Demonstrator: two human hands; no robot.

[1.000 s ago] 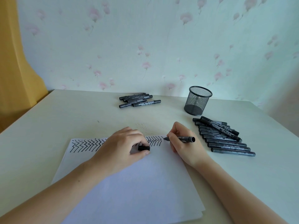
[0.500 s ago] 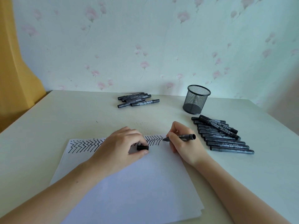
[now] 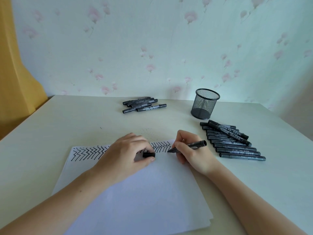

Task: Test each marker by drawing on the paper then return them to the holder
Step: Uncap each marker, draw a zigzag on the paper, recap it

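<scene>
The right hand [image 3: 191,150] is gripping an uncapped black marker [image 3: 189,146] in a writing hold, and its tip is touching the top edge of the paper [image 3: 135,192] at the right end of a row of black zigzag marks [image 3: 88,152]. The left hand [image 3: 125,156] is resting on the paper, pressing it flat while pinching the marker's cap [image 3: 149,155] between thumb and fingers. The step in hand appears to be the test stroke itself, with this marker adding to the line of chevrons.

The mesh holder [image 3: 205,104] is standing upright toward the back right of the table [image 3: 50,126], and it looks to be holding no markers (its mesh shows only the bare base). A long row of markers [image 3: 235,143] is lying just to the right of the drawing hand, with a couple stacked across the top of it, and a smaller cluster of markers [image 3: 142,105] is lying farther back near the wall; which pile is tested cannot be told.

The next move is probably calling for bringing cap and marker together, pressing the cap on squarely, then carrying the marker away from the paper toward the holder or a pile
</scene>
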